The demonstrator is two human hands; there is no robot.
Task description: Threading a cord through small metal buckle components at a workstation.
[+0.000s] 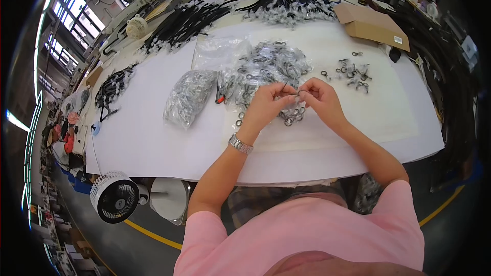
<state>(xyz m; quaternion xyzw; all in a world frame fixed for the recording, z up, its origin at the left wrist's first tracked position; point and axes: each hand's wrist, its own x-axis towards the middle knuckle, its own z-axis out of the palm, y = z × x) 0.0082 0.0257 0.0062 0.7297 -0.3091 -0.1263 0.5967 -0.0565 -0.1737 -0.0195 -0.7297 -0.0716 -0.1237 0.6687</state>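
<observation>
My left hand (267,105), a metal watch on its wrist, and my right hand (322,102) meet over the middle of the white table. Both have their fingertips pinched together around a small dark metal ring (299,93), mostly hidden by the fingers. A thin dark point sticks up by my left fingers; I cannot tell what it belongs to. Just below the hands lie several loose metal rings (291,118). Behind them spreads a heap of metal clasps in clear plastic wrapping (273,64). To the right sits a small group of loose metal clasps (354,74).
A full clear bag of metal parts (188,97) lies left, beside a red-handled tool (220,98). Black straps (189,20) are piled at the back, and a cardboard box (373,25) stands at the back right. A fan (116,198) is at the front-left edge. People work beyond the table.
</observation>
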